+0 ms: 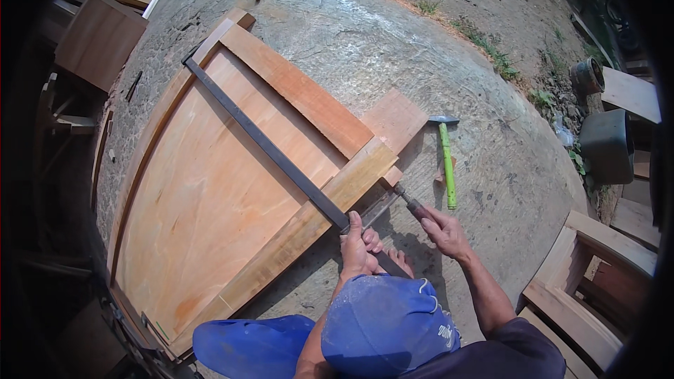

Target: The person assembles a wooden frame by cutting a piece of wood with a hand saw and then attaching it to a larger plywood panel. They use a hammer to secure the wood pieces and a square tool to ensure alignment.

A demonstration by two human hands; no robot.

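Note:
A long dark bar clamp (260, 137) lies across a wooden panel (210, 161) framed with thick wooden rails. Its far jaw hooks over the curved left rail (151, 133). My left hand (359, 249) is closed around the clamp's near end, just past the straight near rail (302, 231), with the thumb on top. My right hand (444, 233) grips the handle of the clamp's screw, whose tip points at a small wood block (393, 175) by the rail's end. A reddish board (295, 91) spans the frame's far side.
A hammer (447, 161) with a green handle lies on the concrete slab (491, 133) right of my hands. A flat wood piece (397, 119) sticks out by the frame corner. Timber frames (583, 295) stand at lower right; a bucket (607, 147) is farther right. My bare foot (401, 261) is beside my left hand.

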